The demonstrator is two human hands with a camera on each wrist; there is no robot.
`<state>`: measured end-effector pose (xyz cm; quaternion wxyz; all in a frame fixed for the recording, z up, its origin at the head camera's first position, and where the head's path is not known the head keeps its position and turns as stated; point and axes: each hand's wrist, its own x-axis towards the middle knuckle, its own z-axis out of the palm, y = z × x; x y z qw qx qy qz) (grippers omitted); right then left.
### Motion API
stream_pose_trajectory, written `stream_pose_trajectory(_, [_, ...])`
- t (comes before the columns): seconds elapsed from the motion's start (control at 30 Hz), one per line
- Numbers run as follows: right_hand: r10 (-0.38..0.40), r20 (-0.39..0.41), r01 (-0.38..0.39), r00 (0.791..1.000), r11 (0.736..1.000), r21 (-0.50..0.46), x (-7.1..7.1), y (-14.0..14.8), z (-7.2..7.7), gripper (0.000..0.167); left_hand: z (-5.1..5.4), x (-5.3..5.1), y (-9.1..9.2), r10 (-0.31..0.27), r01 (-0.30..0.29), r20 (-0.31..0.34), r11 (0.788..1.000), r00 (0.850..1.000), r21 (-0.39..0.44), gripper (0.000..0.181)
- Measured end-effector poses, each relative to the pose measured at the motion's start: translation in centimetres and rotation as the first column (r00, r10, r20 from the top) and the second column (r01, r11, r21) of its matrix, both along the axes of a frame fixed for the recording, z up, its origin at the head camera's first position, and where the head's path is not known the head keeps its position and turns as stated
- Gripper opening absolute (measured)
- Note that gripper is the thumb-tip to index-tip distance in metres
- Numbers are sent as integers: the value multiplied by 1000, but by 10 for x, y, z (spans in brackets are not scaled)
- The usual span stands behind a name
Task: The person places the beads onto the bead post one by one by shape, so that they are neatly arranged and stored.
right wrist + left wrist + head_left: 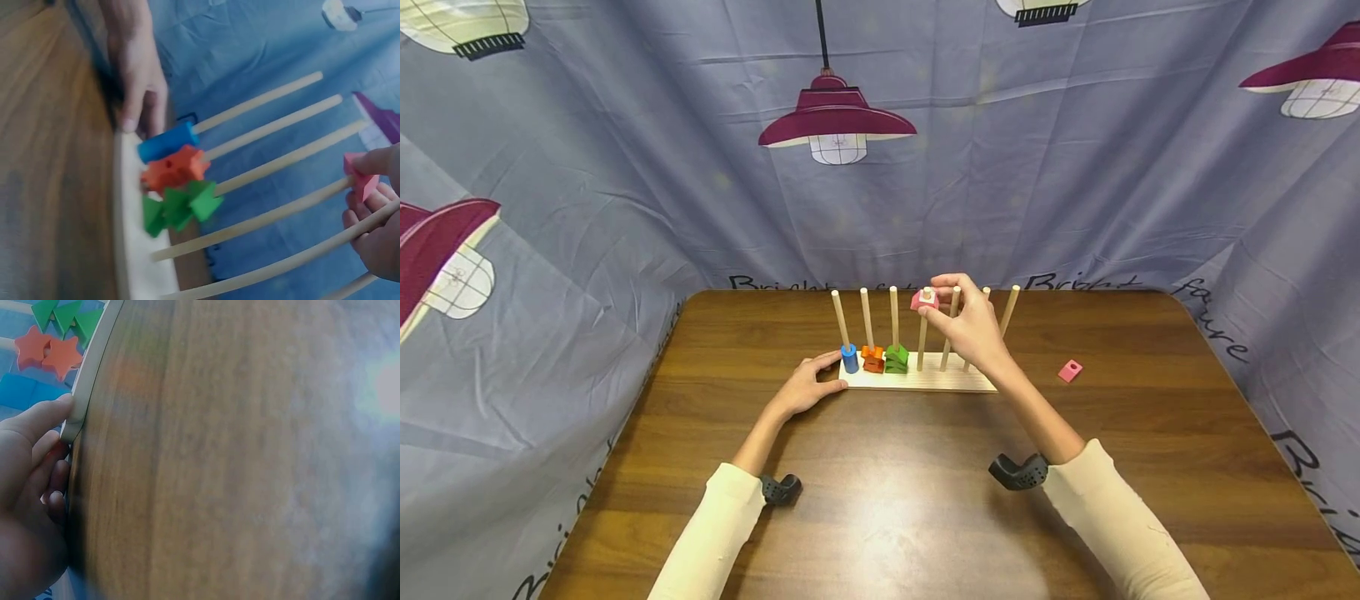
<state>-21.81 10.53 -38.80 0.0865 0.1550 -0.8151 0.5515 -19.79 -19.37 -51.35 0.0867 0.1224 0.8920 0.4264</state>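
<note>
A pale wooden base (951,381) with several upright pegs stands on the table. My left hand (805,386) holds its left end, the thumb on the front edge (95,369). My right hand (973,333) pinches a pink block (361,178) at the top of the fourth peg (262,219). The peg's tip shows through the block's hole in the head view. Blue cylinders (850,360) sit at the bottom of the first peg, orange stars (175,169) on the second and green triangles (178,206) on the third.
Another pink block (1071,371) with a hole lies on the wooden table (880,483), right of the base. A grey-blue printed curtain (1000,183) hangs behind the table's far edge. Black devices (1018,472) are worn on both wrists.
</note>
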Motion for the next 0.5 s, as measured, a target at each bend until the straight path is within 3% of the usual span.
stream_pose_trajectory(0.17, [-21, 32, 22, 999, 999, -26, 0, -1, -27, 30, 0, -1, 0, 3, -3, 18, 1000, 1000, -6, 65])
stream_pose_trajectory(0.3, [-11, 98, 18, 995, 997, -69, 1, -2, -58, 28, -1, -1, 0, 9, -9, 22, 1000, 1000, -11, 65])
stream_pose_trajectory(0.5, [-21, 206, 20, 978, 1000, 7, -2, -2, -109, 28, -2, -1, 0, 18, -18, 40, 1000, 999, -8, 66])
